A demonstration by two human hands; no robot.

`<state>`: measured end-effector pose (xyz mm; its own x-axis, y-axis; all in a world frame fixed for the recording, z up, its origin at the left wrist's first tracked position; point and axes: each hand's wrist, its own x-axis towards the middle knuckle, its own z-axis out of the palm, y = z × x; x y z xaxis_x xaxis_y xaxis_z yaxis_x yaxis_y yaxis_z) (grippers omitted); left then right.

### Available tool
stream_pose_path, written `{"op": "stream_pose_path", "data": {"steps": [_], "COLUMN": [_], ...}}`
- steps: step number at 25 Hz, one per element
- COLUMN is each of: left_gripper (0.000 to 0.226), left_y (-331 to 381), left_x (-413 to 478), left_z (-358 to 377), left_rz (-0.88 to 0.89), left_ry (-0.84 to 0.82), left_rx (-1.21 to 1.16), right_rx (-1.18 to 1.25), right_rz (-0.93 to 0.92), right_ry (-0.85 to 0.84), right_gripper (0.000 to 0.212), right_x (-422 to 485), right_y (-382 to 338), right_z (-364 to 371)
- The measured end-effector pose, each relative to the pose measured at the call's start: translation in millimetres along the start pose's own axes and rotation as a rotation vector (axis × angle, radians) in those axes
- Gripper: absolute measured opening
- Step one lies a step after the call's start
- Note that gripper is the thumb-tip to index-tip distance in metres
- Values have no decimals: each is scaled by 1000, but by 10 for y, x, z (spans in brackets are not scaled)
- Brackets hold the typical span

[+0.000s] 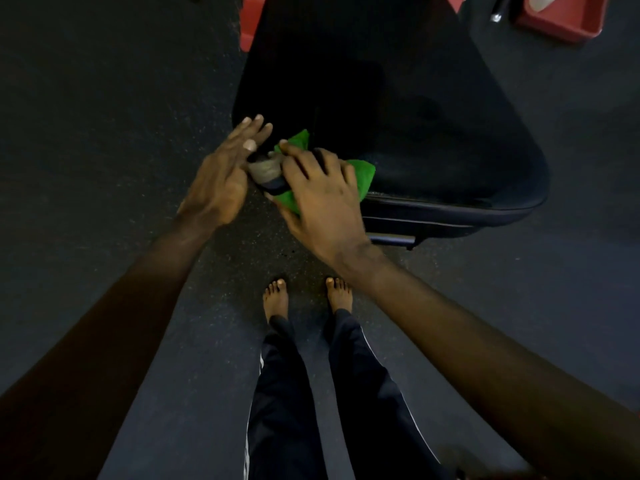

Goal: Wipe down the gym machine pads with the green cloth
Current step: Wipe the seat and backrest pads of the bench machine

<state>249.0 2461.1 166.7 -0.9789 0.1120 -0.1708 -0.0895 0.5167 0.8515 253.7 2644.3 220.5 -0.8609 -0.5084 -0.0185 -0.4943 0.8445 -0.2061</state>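
A large black gym pad [398, 109] stretches away from me, its near edge at mid-frame. A green cloth [362, 176] lies bunched on the pad's near left corner. My right hand [322, 199] lies over the cloth with fingers curled round it. A worn grey patch [265, 169] at the pad's corner shows between my two hands. My left hand [221, 171] is just left of that corner, fingers straight and spread, its fingertips close to the corner. Most of the cloth is hidden under my right hand.
Dark speckled rubber floor [104, 133] surrounds the pad. Red machine parts stand at the top left [251, 26] and top right [564, 19]. My bare feet [308, 296] and dark trousers are below the pad's near edge.
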Motion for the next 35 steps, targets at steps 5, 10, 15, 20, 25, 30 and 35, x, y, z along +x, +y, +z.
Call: {"op": "stream_pose_path", "data": {"steps": [5, 10, 15, 20, 25, 30, 35], "left_gripper": [52, 53, 52, 59, 63, 63, 63], "left_y": [102, 91, 91, 404, 379, 309, 333], "left_x": [-85, -97, -59, -274, -217, -189, -191], "left_z": [105, 226, 236, 559, 898, 1005, 988], "left_rz": [7, 11, 14, 258, 315, 326, 306], "left_ry": [-15, 48, 95, 7, 110, 220, 220], "left_rx": [205, 145, 183, 444, 646, 669, 662], "right_rx": [-56, -59, -62, -140, -88, -102, -83], "right_rz": [31, 100, -90, -37, 137, 103, 156], "right_ry": [-46, 31, 11, 17, 72, 129, 69], "right_gripper": [82, 78, 78, 100, 67, 63, 69], "right_x": [-846, -735, -340, -1124, -1231, -890, -1249], "right_y": [942, 985, 374, 1320, 1873, 1331, 1786], "right_z": [-161, -37, 7, -115, -147, 70, -122]}}
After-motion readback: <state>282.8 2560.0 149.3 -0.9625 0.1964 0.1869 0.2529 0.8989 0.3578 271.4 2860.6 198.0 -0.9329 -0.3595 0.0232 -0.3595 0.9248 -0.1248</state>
